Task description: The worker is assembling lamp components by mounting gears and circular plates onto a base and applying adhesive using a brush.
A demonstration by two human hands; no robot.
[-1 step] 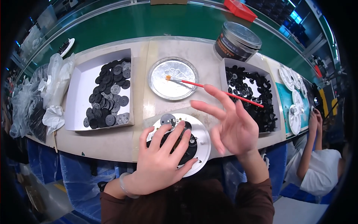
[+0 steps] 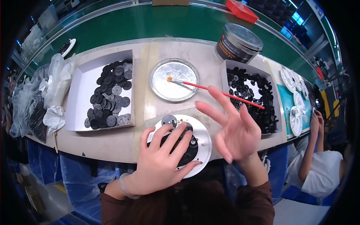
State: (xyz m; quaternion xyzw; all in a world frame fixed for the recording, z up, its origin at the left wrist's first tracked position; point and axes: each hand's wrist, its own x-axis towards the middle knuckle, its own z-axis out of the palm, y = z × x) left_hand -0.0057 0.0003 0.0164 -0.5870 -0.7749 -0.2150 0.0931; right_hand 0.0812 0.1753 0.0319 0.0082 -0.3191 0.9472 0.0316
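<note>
Right hand [image 2: 238,137] has edged slightly right, thumb lower, its fingers apart and empty over the brush [image 2: 195,85], contact unclear, so brush stays ungrasped; left hand [image 2: 159,163] stays splayed on the white disc [image 2: 204,144] beneath its fingers.

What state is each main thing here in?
White disc: flat, partly covered
Left hand: spread over white disc
Right hand: open, fingers apart
Metal lid: lying flat
Paintbrush: slanting, bristles over metal lid
Tin: upright
Left box: open, holding gears
Right box: open, holding black parts
</note>
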